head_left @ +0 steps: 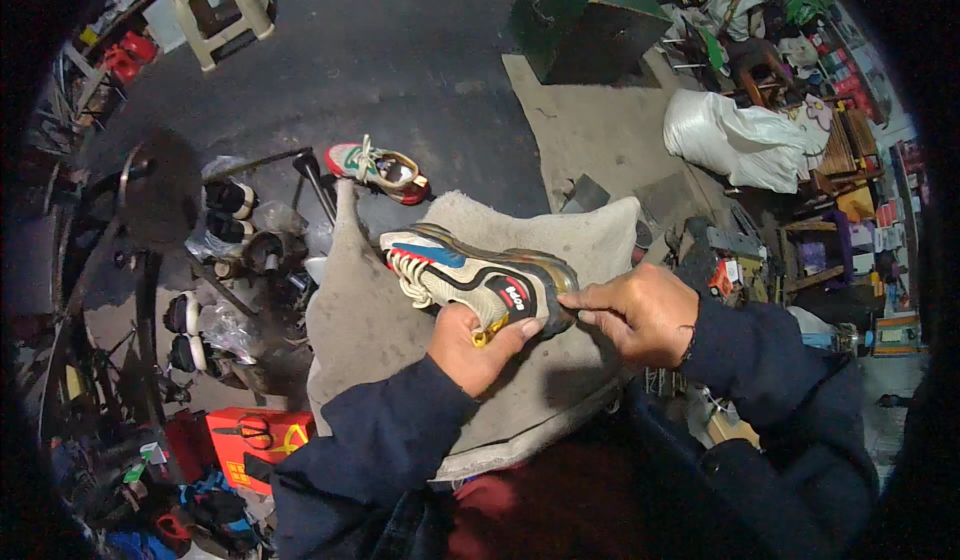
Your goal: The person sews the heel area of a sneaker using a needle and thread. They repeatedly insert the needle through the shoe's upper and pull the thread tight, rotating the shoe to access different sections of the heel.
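Note:
A beige sneaker (480, 272) with blue, red and black trim lies on its side over a grey cloth (400, 360) across my lap. Its toe points to the upper left and its thick sole faces away from me. My left hand (474, 348) is closed around the ankle opening, thumb along the heel side. At the back of the heel, my right hand (640, 312) has its thumb and forefinger pinched together against the sole edge. Whatever sits in that pinch is too small to make out. Beyond the cloth, a second sneaker (385, 172) in white, red and green rests on the floor.
Several dark shoes (228, 212) and clear plastic bags stand at the left beside a black metal machine frame (140, 210). A red box (255, 440) is at lower left. Farther off are a green chest (585, 20), a beige stool (220, 5) and a white sack (735, 140).

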A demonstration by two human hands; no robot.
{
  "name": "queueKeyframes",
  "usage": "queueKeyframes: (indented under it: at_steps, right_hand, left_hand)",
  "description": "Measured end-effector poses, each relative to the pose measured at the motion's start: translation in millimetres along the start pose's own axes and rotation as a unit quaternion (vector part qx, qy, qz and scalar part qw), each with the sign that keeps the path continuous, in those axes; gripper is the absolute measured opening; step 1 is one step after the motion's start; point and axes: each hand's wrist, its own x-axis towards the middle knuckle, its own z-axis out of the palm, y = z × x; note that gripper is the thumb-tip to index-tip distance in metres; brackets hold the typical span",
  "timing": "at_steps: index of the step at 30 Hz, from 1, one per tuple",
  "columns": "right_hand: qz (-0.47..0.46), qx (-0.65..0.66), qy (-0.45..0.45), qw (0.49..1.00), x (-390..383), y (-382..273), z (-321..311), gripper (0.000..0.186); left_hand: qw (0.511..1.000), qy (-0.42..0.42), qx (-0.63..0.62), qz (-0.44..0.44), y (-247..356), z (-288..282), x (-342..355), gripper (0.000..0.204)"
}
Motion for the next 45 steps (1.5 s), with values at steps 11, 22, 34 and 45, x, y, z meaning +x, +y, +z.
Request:
queueKeyframes:
  at_steps: [11,22,34,45]
  right_hand:
    - [-0.108,0.230,0.006,0.967,-14,48,12,0.032]
    - [0.044,0.349,-0.037,0.935,-22,61,23,0.031]
    - [-0.018,0.230,-0.044,0.972,-17,50,-10,0.033]
    - [-0.027,0.142,-0.049,0.988,8,27,-11,0.033]
  left_hand:
    - [0.994,0.104,0.004,-0.016,3,24,-4,0.016]
    - [0.984,0.151,0.094,0.013,8,47,-12,0.014]
    - [0.977,0.184,0.095,0.044,7,63,-13,0.013]
    - [0.982,0.135,0.126,0.028,4,27,-3,0.016]
